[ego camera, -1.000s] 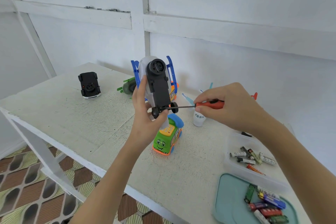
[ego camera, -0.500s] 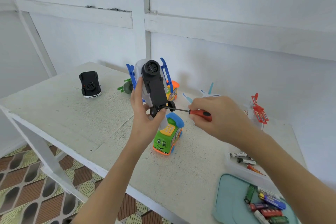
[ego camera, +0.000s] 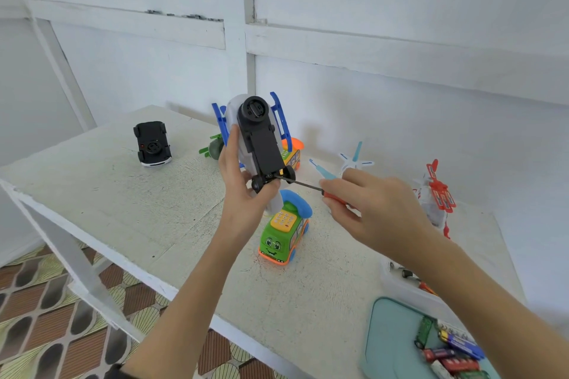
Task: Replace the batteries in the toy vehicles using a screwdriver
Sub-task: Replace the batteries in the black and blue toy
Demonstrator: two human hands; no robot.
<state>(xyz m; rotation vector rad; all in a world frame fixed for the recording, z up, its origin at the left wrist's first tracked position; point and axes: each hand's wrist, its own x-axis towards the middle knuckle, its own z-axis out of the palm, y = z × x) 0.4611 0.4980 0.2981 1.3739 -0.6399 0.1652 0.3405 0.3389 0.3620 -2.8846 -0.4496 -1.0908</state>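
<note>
Both hands are working above the table point(ego camera: 129, 209) in the head view. I am gripping a white toy helicopter point(ego camera: 238, 132) in the left hand point(ego camera: 246, 194), belly turned toward the camera so its black underside panel point(ego camera: 261, 148) is facing me, with the fingers curling round the body and the thumb lying beside the small black wheels point(ego camera: 257, 184) at the lower end. Blue skids point(ego camera: 281, 120) are sticking out on either side of the panel. The right hand point(ego camera: 378, 209) is pinching the red handle of the screwdriver point(ego camera: 334, 198) — the dark shaft is reaching leftward and its tip is touching the panel's lower end, between the wheels.

Just below the helicopter, a green toy bus point(ego camera: 284, 234) with a blue phone handset on top is standing on the table. An orange and yellow toy point(ego camera: 292, 154) is showing behind the helicopter, partly hidden, and a green toy point(ego camera: 214, 148) is peeking out at its left. Well apart, at the far left, a black toy car point(ego camera: 152, 143) is lying wheels up. Behind my right hand I am seeing a white toy plane point(ego camera: 351, 163) with pale blue wings, and farther right a toy with red rotor blades point(ego camera: 437, 191). Near the right corner a teal tray point(ego camera: 391, 341) is holding a heap of batteries point(ego camera: 449, 351) — beside it, a clear box point(ego camera: 397, 286) is holding a few more, mostly covered by my forearm.
</note>
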